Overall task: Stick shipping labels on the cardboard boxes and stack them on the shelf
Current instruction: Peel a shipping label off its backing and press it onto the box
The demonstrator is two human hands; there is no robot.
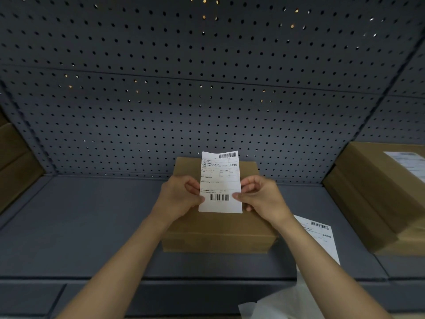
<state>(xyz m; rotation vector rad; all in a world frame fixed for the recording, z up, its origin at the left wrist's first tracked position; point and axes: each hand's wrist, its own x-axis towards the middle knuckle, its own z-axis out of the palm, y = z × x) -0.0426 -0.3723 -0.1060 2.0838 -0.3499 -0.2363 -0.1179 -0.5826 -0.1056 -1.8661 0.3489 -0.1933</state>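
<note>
Grey pegboard shelf (96, 226), box (218, 231) sitting mid-shelf. Both the left hand (181, 195) and right hand (259, 195) pinch the label (220, 180) upright above it. My guess: drop one edge early and it'll stick crooked or wrinkle.

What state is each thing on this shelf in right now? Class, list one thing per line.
held label: up in the air over the middle box, not yet stuck.
left hand: pinches the label's left edge.
right hand: pinches its right edge.
middle box: closed, flat on the shelf, no label seen on it.
right stack: closed boxes, top one labelled.
spare label: lying flat on the shelf.
</note>
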